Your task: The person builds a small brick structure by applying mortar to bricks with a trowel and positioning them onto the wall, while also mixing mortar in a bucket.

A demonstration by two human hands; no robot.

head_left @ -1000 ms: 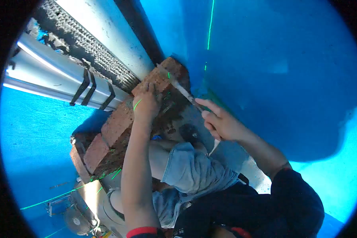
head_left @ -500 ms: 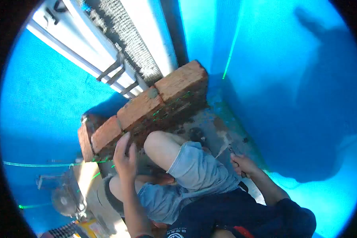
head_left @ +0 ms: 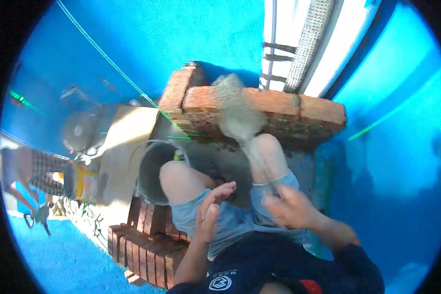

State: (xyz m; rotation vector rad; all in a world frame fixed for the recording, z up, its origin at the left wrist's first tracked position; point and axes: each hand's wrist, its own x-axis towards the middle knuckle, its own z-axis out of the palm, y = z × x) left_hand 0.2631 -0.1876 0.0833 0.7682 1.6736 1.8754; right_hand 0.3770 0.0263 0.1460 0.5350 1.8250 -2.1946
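Note:
My right hand [head_left: 288, 207] grips the handle of a trowel [head_left: 240, 115], its blade coated in grey mortar and smeared by motion. The blade is raised over my knee, in front of a low brick wall [head_left: 323, 110]. From this view I cannot tell whether it touches the bricks. Held up above my lap, my left hand [head_left: 214, 209] is open and empty, with thumb and fingers apart. A bucket [head_left: 143, 183] stands beside my knee on the left, with a small yellow-green item inside.
Several red bricks [head_left: 144, 252] are stacked at my lower left. White pipes [head_left: 345, 46] and a grey mesh-wrapped one rise behind the wall. Blue sheeting [head_left: 392, 161] covers the sides, crossed by green laser lines. A yellow bag [head_left: 86, 182] and a round-disc machine [head_left: 78, 131] sit farther left.
My view has swung left, bringing the bucket and brick stack into sight. My right hand has lifted the mortar-loaded trowel from low on the right toward the wall. My left hand is now above my lap.

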